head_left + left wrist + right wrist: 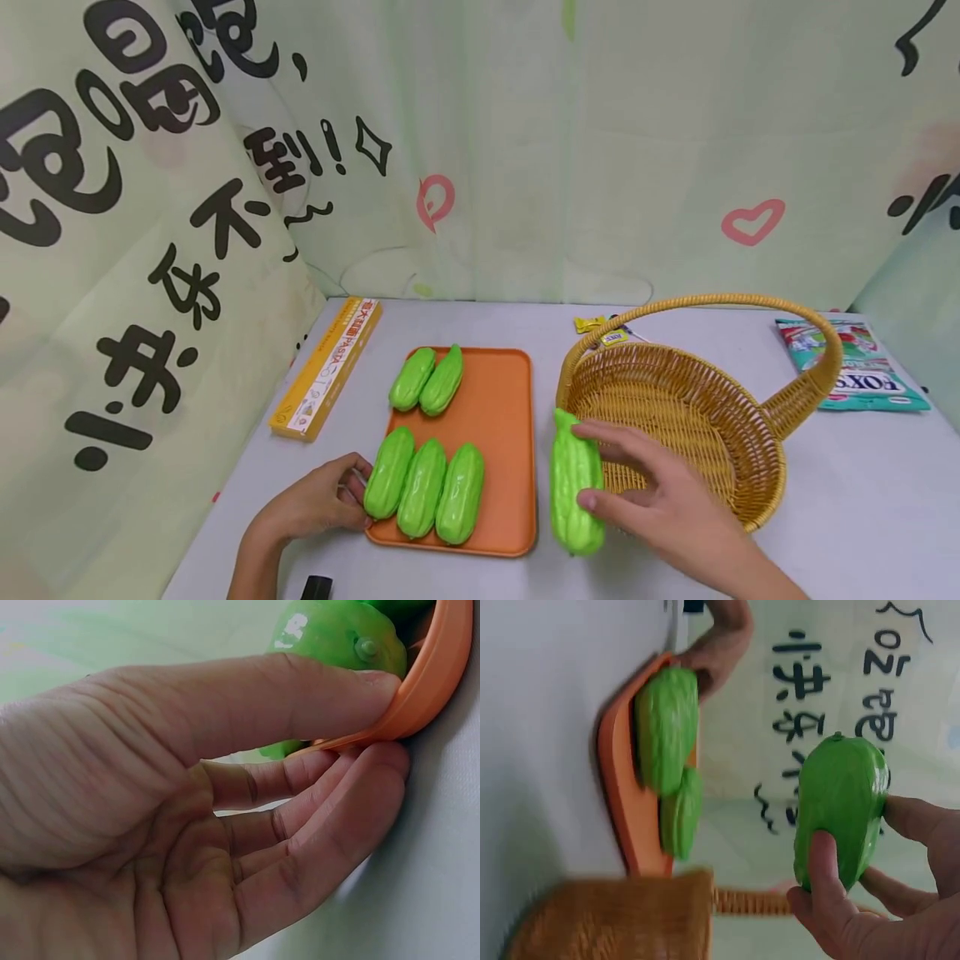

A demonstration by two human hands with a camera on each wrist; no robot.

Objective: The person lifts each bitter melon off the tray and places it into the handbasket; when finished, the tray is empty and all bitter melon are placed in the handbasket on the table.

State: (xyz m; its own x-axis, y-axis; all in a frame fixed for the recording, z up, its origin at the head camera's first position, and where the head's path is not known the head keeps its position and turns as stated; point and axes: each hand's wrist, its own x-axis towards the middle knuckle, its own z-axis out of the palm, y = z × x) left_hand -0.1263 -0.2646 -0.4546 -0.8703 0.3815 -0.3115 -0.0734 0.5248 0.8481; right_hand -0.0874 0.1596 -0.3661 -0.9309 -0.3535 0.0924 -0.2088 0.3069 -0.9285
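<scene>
An orange tray (498, 400) lies in the middle of the grey table with several glossy green gourds (423, 487) on it, two at the back and three at the front. My left hand (358, 492) pinches the tray's front-left rim (435, 675), thumb on top and fingers beneath, beside a gourd (337, 634). My right hand (585, 465) holds one more green gourd (572, 492) upright between the tray and a wicker basket (757, 467). In the right wrist view that gourd (840, 810) sits between my thumb and fingers (821, 862), clear of the tray (619, 802).
The basket has a tall arched handle (817, 375) and holds nothing. A long yellow box (326, 371) lies left of the tray. A candy bag (855, 367) and small yellow packets (600, 329) lie at the back right. Printed curtains close off the back and sides.
</scene>
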